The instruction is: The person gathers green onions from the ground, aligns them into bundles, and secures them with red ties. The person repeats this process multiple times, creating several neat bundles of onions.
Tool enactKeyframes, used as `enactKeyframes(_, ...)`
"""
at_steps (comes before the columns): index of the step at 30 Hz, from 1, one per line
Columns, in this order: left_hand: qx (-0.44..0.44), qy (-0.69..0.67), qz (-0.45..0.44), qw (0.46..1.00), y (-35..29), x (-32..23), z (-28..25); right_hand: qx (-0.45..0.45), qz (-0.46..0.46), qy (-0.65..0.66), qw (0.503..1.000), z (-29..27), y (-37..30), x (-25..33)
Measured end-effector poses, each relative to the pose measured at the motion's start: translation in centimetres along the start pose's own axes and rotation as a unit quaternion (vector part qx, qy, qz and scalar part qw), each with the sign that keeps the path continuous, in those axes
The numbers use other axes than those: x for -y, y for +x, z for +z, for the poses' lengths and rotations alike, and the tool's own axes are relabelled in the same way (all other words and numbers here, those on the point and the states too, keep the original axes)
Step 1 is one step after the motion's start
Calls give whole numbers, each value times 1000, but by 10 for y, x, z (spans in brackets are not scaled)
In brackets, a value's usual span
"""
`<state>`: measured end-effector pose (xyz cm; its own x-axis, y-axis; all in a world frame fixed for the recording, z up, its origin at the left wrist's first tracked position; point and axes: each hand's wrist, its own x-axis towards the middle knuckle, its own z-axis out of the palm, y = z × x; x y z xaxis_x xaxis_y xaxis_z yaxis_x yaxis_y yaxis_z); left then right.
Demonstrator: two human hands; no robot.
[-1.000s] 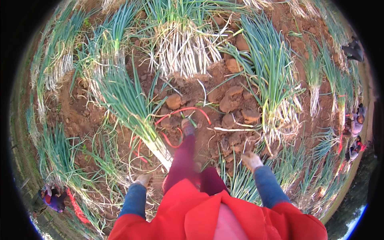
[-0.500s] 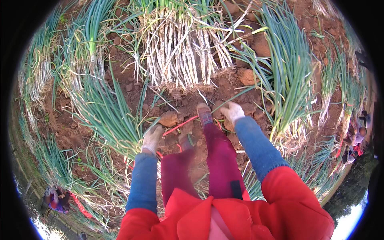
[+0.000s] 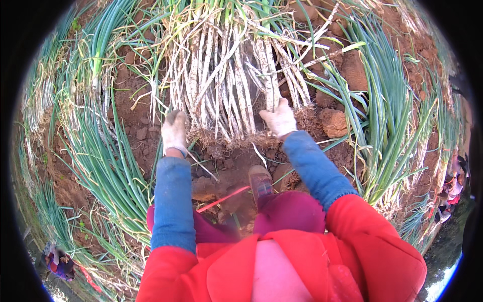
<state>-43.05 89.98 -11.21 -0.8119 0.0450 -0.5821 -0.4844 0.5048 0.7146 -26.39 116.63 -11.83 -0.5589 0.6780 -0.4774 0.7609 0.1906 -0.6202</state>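
A broad heap of long white-stalked green onions lies in front of me, its roots toward me and its green tops pointing away. My left hand, in a pale glove with dirt-darkened fingertips, reaches to the heap's left edge with its fingers stretched forward. At the root ends on the right side, my right hand, gloved too, has its thumb and fingers apart about a few stalks. Whether it presses on them is hard to see. A red strip lies on the soil by my shoe.
More green onions lie to the left and to the right. Clods of reddish earth stick up beside the heap. Other people are far off at the lower left, and further people at the right rim.
Both my hands have moved forward from beside my legs and the red strip to the near end of the heap. My body has leaned in and my knees are bent more.
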Motion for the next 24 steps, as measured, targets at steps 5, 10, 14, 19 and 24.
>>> enactKeyframes(5, 10, -191, 62, 980, 26, 6, -29, 12, -198, 269, 942, -79, -14, 28)
enactKeyframes(10, 22, -105, -24, 994, 19, 17, -27, 53, -76, 114, 989, -89, -16, 47)
enactKeyframes(14, 134, -80, 52, 986, 0, 8, -13, -92, -190, 67, 975, -114, -3, 25)
enactKeyframes(19, 224, 42, 2, 974, -24, 1, 13, -46, -138, 32, 989, -98, 49, -23)
enactKeyframes(24, 260, 50, 50, 963, -38, 0, 55, -195, -175, -174, 949, -66, 86, -61)
